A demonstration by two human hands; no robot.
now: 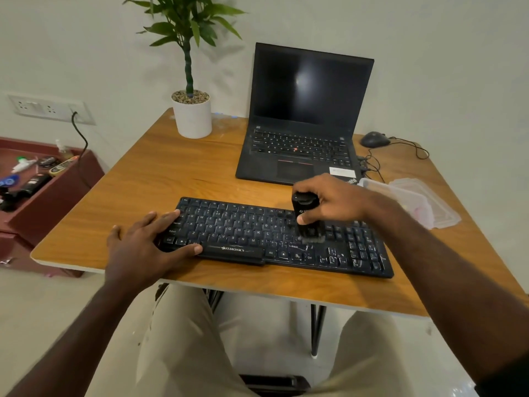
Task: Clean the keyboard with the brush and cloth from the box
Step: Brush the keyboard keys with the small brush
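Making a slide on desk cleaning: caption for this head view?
Right hand sweeps a brush over the keyboard while the left hand steadies it.

tabletop: glossy wood grain | keyboard: dark matt plastic | box: clear plastic | plant pot: smooth white

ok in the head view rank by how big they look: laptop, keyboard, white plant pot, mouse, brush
1. laptop
2. keyboard, close behind, though it lies nearer the camera, so this is unsure
3. white plant pot
4. brush, partly covered by the right hand
5. mouse
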